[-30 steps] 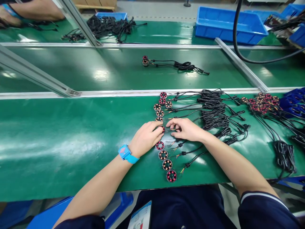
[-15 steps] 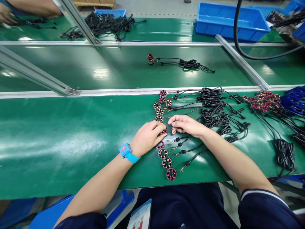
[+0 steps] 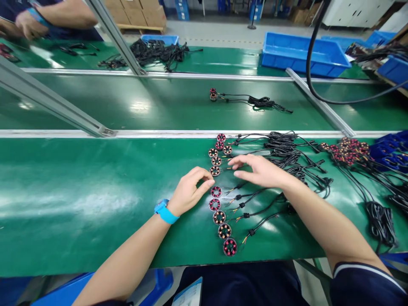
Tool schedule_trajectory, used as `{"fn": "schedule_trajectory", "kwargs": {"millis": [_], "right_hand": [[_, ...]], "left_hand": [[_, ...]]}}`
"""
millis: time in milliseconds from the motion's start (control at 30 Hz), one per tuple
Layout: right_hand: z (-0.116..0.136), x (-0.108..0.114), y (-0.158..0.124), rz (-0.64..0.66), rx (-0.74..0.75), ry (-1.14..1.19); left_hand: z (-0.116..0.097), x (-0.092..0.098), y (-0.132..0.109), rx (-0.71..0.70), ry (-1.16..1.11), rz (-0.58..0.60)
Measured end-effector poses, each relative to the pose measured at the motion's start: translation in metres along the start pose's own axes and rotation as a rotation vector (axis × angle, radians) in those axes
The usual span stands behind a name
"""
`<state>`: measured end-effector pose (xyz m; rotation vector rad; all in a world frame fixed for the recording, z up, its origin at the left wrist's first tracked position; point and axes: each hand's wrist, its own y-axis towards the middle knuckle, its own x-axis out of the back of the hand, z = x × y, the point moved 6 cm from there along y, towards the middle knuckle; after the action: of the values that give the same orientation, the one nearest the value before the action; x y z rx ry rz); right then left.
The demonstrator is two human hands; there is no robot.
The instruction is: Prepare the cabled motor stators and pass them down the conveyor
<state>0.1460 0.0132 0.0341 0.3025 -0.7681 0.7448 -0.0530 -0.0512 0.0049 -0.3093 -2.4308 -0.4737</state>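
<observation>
My left hand (image 3: 192, 190), with a blue band at the wrist, is beside the row of small round motor stators. Its thumb and curved forefinger are apart, with nothing between them. A copper-coloured stator (image 3: 215, 171) lies by the fingertips; whether they touch cannot be made out. Just below is a red-wound stator (image 3: 216, 192). On the other side of the row, my right hand (image 3: 256, 169) hovers over thin wire ends, thumb and fingers spread and holding nothing. Black cables (image 3: 287, 159) run from the stators, some partly hidden under my right hand and forearm.
Two stators with cables (image 3: 261, 102) lie on the middle strip. A heap of stators (image 3: 349, 151) and blue parts (image 3: 390, 151) are at the right. Metal posts (image 3: 321, 102) cross the benches. A blue bin (image 3: 302, 55) stands behind; another person's hand (image 3: 32, 23) is at upper left.
My left hand has let go of the red-wound stator and drawn back left. My right hand has opened from a pinch on wires. The view has tilted upward.
</observation>
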Motion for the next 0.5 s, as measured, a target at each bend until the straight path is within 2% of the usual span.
{"fn": "schedule_trajectory", "kwargs": {"millis": [100, 167, 333, 500], "right_hand": [[-0.031, 0.041, 0.052, -0.143, -0.04, -0.157], [-0.056, 0.065, 0.099, -0.232, -0.096, -0.244], [-0.108, 0.099, 0.213, -0.309, -0.268, -0.479], [-0.14, 0.109, 0.284, -0.252, -0.296, -0.59]], "left_hand": [[0.019, 0.009, 0.003, 0.149, -0.055, -0.194], [0.031, 0.008, 0.005, 0.212, -0.101, -0.239], [0.047, 0.004, 0.01, 0.235, -0.131, -0.209], [0.052, 0.006, 0.008, 0.226, -0.163, -0.161]]}}
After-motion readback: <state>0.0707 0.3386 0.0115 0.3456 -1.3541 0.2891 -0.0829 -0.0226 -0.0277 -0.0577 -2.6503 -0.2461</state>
